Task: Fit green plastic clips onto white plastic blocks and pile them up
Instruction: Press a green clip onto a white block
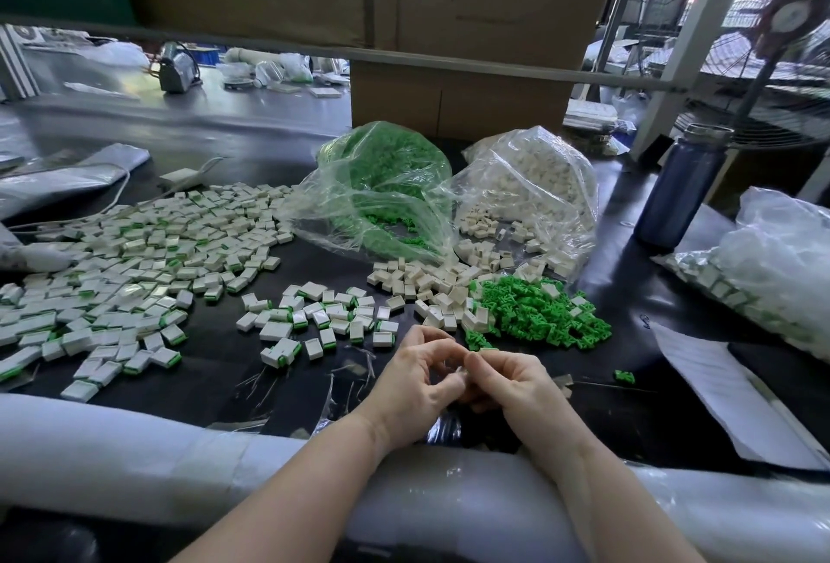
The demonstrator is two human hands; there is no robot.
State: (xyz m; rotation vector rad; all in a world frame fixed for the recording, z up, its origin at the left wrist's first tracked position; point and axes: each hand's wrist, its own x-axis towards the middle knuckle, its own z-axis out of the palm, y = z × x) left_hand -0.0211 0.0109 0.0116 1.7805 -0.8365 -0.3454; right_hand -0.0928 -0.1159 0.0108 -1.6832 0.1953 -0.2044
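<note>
My left hand (415, 378) and my right hand (512, 378) meet at the near edge of the black table, fingers curled together around a small piece that is almost wholly hidden; a sliver of pale green shows at the right fingertips. Just beyond them lie a heap of loose green clips (539, 311) and a heap of bare white blocks (431, 284). Finished blocks with green clips (314, 315) are scattered in front of my left hand, and a large spread of them (134, 257) covers the left of the table.
A clear bag of green clips (381, 185) and a clear bag of white blocks (534, 190) stand behind the heaps. A dark bottle (678, 190), a sheet of paper (718, 387) and another bag of parts (763, 279) are at the right. Cardboard boxes (458, 100) stand behind.
</note>
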